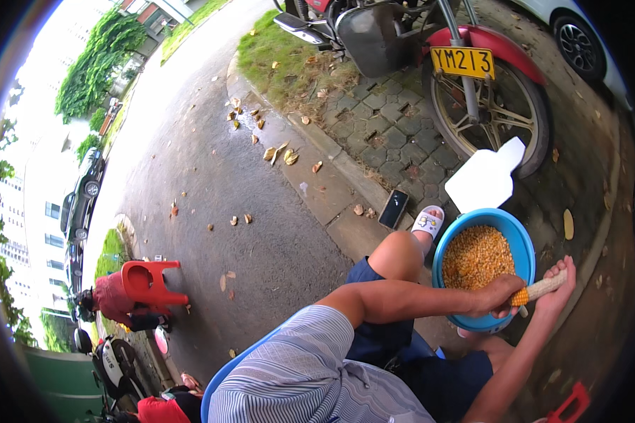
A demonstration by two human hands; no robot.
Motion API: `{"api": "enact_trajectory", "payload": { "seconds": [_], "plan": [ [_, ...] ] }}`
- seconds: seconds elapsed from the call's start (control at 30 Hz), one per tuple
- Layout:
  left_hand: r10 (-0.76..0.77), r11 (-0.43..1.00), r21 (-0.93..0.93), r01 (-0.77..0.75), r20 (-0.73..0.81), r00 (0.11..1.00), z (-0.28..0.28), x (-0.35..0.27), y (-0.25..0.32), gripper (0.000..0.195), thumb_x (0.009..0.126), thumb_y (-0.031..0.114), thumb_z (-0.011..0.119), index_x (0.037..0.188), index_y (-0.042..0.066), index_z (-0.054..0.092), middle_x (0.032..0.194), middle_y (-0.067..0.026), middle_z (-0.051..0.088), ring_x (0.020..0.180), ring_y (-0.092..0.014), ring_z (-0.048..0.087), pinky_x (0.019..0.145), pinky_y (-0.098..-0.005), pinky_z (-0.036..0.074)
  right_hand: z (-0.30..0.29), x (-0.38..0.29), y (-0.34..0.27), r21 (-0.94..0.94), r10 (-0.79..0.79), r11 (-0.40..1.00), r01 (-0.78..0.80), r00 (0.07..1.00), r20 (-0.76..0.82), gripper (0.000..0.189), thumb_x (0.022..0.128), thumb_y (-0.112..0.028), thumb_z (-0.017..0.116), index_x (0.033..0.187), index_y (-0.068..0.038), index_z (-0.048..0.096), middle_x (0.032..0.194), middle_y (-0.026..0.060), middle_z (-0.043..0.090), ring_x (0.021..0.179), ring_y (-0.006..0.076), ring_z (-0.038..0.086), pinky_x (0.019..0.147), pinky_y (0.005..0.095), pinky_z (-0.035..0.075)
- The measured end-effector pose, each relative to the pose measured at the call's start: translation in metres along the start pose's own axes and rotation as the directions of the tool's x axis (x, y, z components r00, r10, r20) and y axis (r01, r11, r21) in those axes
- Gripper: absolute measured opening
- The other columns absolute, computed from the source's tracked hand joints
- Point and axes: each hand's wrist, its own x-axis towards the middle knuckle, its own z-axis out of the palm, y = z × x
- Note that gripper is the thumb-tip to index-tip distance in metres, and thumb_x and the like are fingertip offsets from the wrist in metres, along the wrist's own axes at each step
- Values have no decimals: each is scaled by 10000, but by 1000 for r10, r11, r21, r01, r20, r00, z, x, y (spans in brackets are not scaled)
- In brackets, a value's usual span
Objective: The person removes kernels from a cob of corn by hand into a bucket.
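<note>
A blue plastic bucket (529,254) stands between my knees, partly filled with loose yellow corn kernels (479,256). Over its near rim, both hands hold one corn cob (547,287). My left hand (495,296) grips the end where a patch of yellow kernels remains on the cob. The long pale part is stripped bare, and my right hand (558,290) is wrapped around it. The left fingers partly cover the kernelled end.
A flat white object (481,180) with a narrow end leans by the motorcycle's front wheel (489,111). A smartphone (393,209) lies near my slippered foot (427,222). Across the pavement, a person (111,299) is beside a red plastic chair (151,285). Dry leaves (291,156) litter the kerb.
</note>
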Motion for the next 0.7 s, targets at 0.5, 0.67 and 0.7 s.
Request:
{"api": "enact_trajectory", "payload": {
  "seconds": [0.5, 0.67, 0.7],
  "plan": [
    [-35, 999, -24, 34, -39, 999, -1, 5, -8, 363, 984, 317, 329, 856, 54, 545, 611, -24, 540, 405, -100, 465, 361, -255, 336, 20, -16, 15, -55, 51, 997, -45, 992, 112, 162, 957, -243, 599, 1033, -101, 580, 779, -52, 506, 609, 49, 457, 516, 213, 389],
    [-55, 998, -41, 54, -34, 998, 0, 3, -6, 380, 995, 338, 329, 869, 54, 548, 613, -24, 543, 400, -101, 462, 358, -259, 332, 22, -19, 15, -62, 61, 997, -55, 993, 105, 165, 956, -247, 601, 1033, -102, 582, 778, -55, 506, 614, 47, 455, 524, 209, 387],
    [-40, 999, -19, 39, -24, 999, 0, 3, -4, 396, 1000, 350, 327, 864, 52, 549, 613, -26, 544, 397, -103, 462, 356, -260, 331, 21, -17, 14, -60, 59, 997, -53, 992, 107, 166, 956, -247, 602, 1033, -101, 582, 775, -55, 506, 615, 47, 455, 525, 208, 387]
  ]
}}
